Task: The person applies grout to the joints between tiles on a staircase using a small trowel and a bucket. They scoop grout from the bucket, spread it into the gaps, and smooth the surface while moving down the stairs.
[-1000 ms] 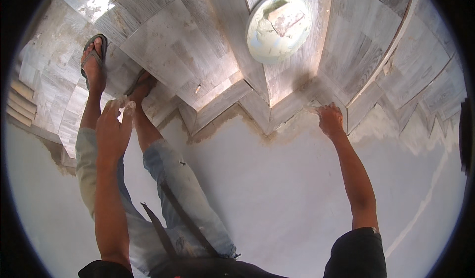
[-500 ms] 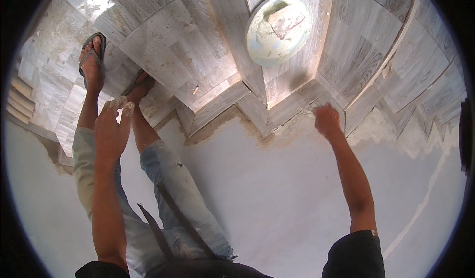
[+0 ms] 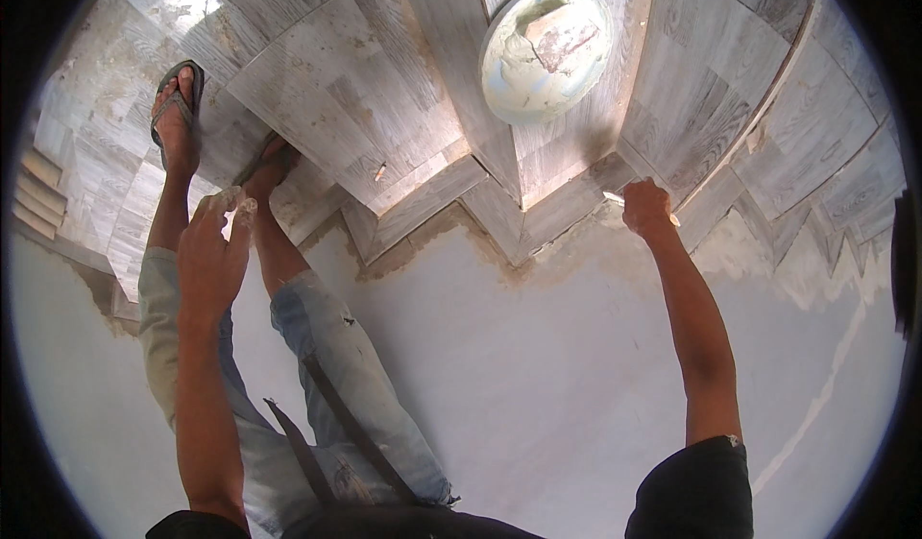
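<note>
My right hand (image 3: 648,208) is closed in a fist at the stepped skirting tiles (image 3: 567,211), by the seam where they meet the wall. From the fist pokes the pale tip of a small flat tool (image 3: 613,197); the rest is hidden by my fingers. My left hand (image 3: 213,251) hangs in front of my legs, fingers loosely bent and apart, with white paste on the fingertips and nothing visible in it. A pale round basin (image 3: 495,93) smeared with white paste stands on a stair tread beyond my right hand. A flat pinkish-white piece (image 3: 562,35) lies in it.
Grey wood-look tiled stairs (image 3: 384,88) run across the far side. A pale wall (image 3: 538,376) with rough mortar along the skirting fills the near side. My sandalled foot (image 3: 176,107) stands at the left. A small scrap (image 3: 380,170) lies on a tread.
My right hand has shifted slightly right and up along the skirting, and the pale tool tip shows more clearly. My left hand has barely moved.
</note>
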